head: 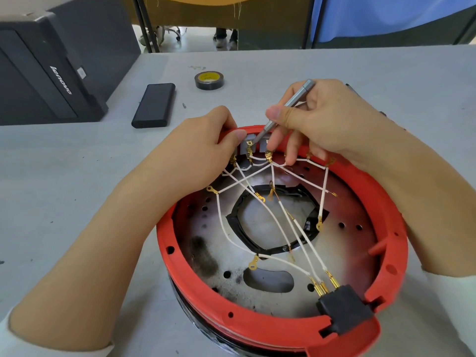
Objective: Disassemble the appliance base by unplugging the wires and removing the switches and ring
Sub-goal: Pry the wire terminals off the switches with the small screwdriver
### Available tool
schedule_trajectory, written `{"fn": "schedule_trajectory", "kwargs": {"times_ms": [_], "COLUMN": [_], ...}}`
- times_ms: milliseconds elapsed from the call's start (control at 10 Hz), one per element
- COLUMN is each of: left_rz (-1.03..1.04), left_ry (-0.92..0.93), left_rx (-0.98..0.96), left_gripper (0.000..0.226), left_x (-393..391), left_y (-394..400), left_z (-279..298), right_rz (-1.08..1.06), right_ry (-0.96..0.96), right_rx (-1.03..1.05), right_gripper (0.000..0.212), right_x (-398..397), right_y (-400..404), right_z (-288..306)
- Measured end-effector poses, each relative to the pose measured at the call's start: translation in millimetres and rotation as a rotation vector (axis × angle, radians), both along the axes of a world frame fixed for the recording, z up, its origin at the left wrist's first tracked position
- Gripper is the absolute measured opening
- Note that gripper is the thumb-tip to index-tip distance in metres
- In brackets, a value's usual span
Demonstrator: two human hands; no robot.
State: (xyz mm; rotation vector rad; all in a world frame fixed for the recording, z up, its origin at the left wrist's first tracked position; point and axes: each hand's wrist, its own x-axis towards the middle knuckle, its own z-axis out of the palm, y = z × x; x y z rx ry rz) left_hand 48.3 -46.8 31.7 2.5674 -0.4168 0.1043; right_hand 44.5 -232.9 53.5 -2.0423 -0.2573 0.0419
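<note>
1. Both hands are at the far rim of the appliance base [283, 253], which sits upside-down on the grey table [334, 68] w/ its red ring [260, 322] facing up.
2. My right hand [332, 122] grips a slim metal screwdriver [288, 109], fingers curled round the shaft; its tip is down at the grey switches [253, 145] just inside the base's far rim.
3. My left hand [206, 148] clamps the base's far-left rim, thumb inside next to the switches, other fingers wrapped over the red edge.
4. White wires [273, 222] w/ gold terminals fan from the switches across the base's metal plate; three run to the black plug block [345, 309] at the base's near-right edge. Several ring terminals hang loose over the plate.
5. Room inside the base is tight at the far rim: wires cross right under my right fingers. Centre hole, edged in black tape, and near-left part of the plate are less crowded.
6. Base's near edge runs out of view at the bottom.
7. Beyond the base: black tape roll [209, 80], a black power bank [154, 105] far-left of the base, small screw [184, 105] beside it, and a dark PC case [46, 73] at the table's far-left corner. Open tabletop lies left and right of the base.
</note>
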Motion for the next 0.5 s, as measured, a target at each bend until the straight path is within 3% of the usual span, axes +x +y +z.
{"fn": "schedule_trajectory", "kwargs": {"times_ms": [300,500], "left_rz": [-0.014,-0.009], "left_ry": [0.007,-0.001], "left_rx": [-0.002,0.003], "left_gripper": [0.021,0.021], "left_x": [-0.9,-1.4], "left_y": [1.3,1.2], "left_z": [1.7,1.6], "right_rz": [0.036,0.03], "right_ry": [-0.204,-0.142], "right_rx": [0.012,-0.027], "right_gripper": [0.019,0.02], "right_x": [-2.1,-1.8], "right_y": [-1.5,-1.0], "right_z": [-11.0,-8.6]}}
